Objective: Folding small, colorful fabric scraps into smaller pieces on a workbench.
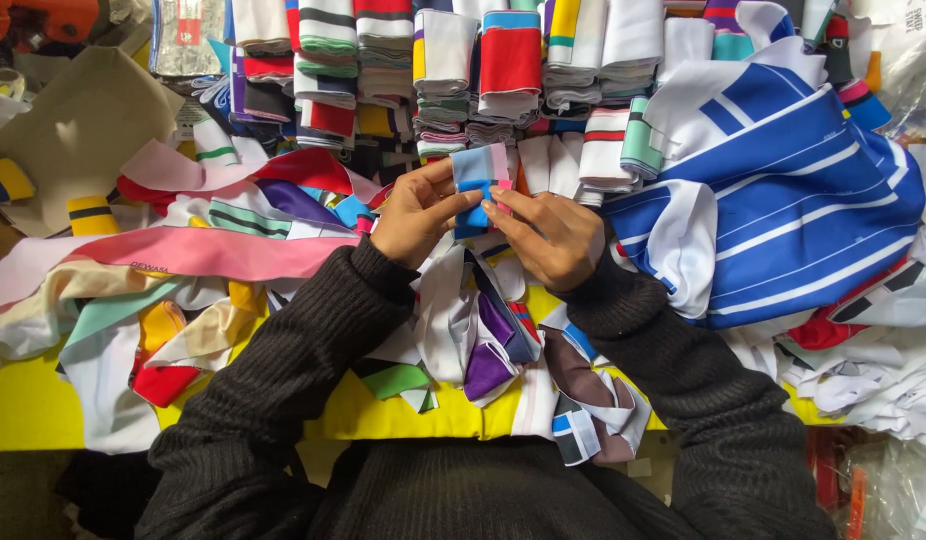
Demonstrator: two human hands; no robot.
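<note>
Work surface: a yellow table (23, 410), almost wholly buried under loose fabric offcuts in many colours. Along the far edge, rows of folded striped fabric bands (443, 70) stand in stacks, packed side by side. To your right lies a large blue cloth with white stripes (793, 200), bunched up over the heap. To your left, a long pink strip (203, 252) stretches across the pile. Near the front edge, a purple scrap (486, 368) and a green scrap (395, 378) lie among white pieces.

Your hands meet above the centre of the pile, just in front of the stacks. Both wear black ribbed sleeves. Your left hand (415, 212) and right hand (548, 235) hold a small folded piece of light-blue and blue fabric (476, 190) between them, upright. Left thumb and fingers pinch its left edge; right fingertips press together on its lower right edge, where a bit of pink shows.
</note>
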